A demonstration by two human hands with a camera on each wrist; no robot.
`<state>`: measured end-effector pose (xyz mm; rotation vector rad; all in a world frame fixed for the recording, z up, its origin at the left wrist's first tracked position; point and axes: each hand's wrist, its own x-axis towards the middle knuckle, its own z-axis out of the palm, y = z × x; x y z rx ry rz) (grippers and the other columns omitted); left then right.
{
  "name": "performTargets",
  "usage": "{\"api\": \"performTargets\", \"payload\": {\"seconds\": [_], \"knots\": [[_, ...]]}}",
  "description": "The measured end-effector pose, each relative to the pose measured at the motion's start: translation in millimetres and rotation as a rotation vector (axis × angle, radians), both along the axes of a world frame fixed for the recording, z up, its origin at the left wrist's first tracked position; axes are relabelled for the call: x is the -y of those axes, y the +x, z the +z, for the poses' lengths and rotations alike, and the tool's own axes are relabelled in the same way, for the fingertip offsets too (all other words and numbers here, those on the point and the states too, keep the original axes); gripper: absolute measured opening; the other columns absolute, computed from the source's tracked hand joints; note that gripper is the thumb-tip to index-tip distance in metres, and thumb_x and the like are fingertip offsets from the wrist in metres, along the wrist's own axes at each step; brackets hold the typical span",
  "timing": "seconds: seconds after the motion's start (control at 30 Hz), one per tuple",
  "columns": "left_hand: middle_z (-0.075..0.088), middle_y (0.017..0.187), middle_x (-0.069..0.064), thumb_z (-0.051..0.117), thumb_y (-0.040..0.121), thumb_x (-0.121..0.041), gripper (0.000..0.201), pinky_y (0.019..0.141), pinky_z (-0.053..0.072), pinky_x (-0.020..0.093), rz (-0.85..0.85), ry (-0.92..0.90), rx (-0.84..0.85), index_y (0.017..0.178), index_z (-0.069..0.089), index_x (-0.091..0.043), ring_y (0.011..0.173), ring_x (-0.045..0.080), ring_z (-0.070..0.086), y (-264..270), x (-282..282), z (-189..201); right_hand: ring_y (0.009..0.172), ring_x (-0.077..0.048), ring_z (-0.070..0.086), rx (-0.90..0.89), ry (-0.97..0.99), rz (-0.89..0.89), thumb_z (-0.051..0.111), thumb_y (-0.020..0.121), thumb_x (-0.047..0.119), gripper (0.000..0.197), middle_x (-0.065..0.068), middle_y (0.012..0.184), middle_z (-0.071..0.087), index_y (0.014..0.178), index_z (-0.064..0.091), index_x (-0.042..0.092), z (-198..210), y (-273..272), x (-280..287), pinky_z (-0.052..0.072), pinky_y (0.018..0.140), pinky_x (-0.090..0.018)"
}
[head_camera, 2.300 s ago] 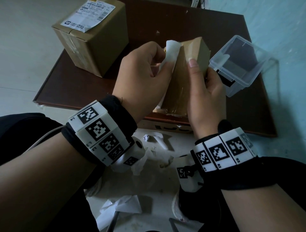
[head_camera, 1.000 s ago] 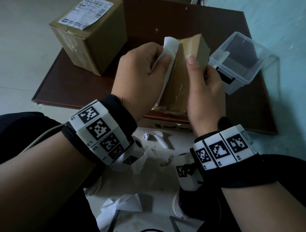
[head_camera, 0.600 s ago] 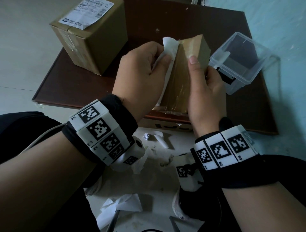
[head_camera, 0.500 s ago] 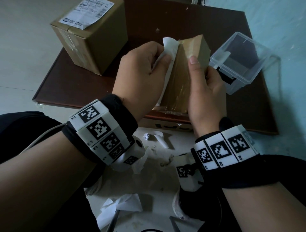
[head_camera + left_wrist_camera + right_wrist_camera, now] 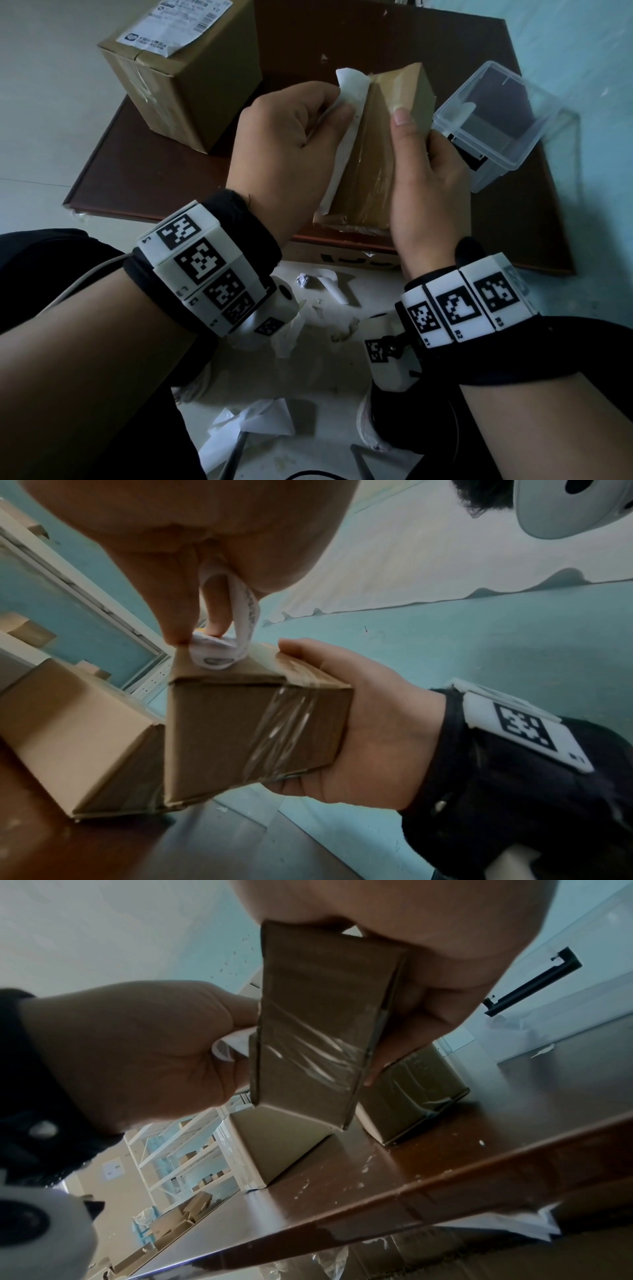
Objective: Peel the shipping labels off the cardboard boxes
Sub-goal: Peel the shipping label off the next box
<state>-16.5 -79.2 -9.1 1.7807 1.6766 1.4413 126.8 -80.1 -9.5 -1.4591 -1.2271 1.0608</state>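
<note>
My right hand (image 5: 416, 161) grips a small taped cardboard box (image 5: 373, 154) and holds it tilted above the table's near edge, thumb along its top face. My left hand (image 5: 337, 109) pinches the white shipping label (image 5: 352, 92). The label is curled away from the box's left side, its lower part still on the cardboard. In the left wrist view the label (image 5: 219, 653) rolls up under my fingertips (image 5: 178, 610) at the box (image 5: 240, 729) corner. A larger box (image 5: 191, 78) at the back left carries a flat label (image 5: 171, 27).
A clear plastic container (image 5: 496, 120) lies on the brown table (image 5: 171, 178) just right of the held box. Torn paper scraps (image 5: 250, 425) litter the floor near my knees. The right wrist view shows another box (image 5: 411, 1091) standing behind the held one.
The left hand has pulled the label further off, from a small flap at the top corner to a strip freed down the box's side. For the last second both hands stay almost still.
</note>
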Motion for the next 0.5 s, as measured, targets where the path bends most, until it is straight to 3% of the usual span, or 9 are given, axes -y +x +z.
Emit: {"api": "performTargets", "payload": {"seconds": [0.13, 0.3, 0.5], "knots": [[0.069, 0.082, 0.01, 0.057, 0.102, -0.024, 0.024, 0.065, 0.049, 0.042, -0.006, -0.017, -0.039, 0.097, 0.073, -0.006, 0.073, 0.021, 0.062, -1.0, -0.1, -0.3, 0.094, -0.005, 0.074, -0.024, 0.014, 0.001, 0.057, 0.108, 0.052, 0.028, 0.006, 0.105, 0.077, 0.115, 0.069, 0.028, 0.4, 1.8, -0.2, 0.063, 0.079, -0.026], [0.069, 0.085, 0.003, 0.055, 0.103, -0.022, 0.022, 0.066, 0.05, 0.035, -0.031, -0.048, -0.09, 0.101, 0.071, -0.007, 0.074, 0.014, 0.061, -0.4, 1.9, 1.1, 0.091, 0.001, 0.072, -0.018, 0.023, 0.005, 0.06, 0.107, 0.052, 0.028, 0.009, 0.104, 0.076, 0.12, 0.069, 0.029, 1.5, 2.6, 1.3, 0.057, 0.071, -0.015], [0.071, 0.095, 0.0, 0.054, 0.102, -0.023, 0.021, 0.07, 0.055, 0.044, -0.012, -0.06, -0.131, 0.113, 0.066, -0.011, 0.082, 0.015, 0.067, -0.1, 2.5, 0.5, 0.089, 0.002, 0.073, -0.035, 0.012, 0.007, 0.061, 0.106, 0.05, 0.025, 0.01, 0.104, 0.076, 0.119, 0.068, 0.029, 2.6, 1.2, 2.9, 0.057, 0.07, -0.014]]}}
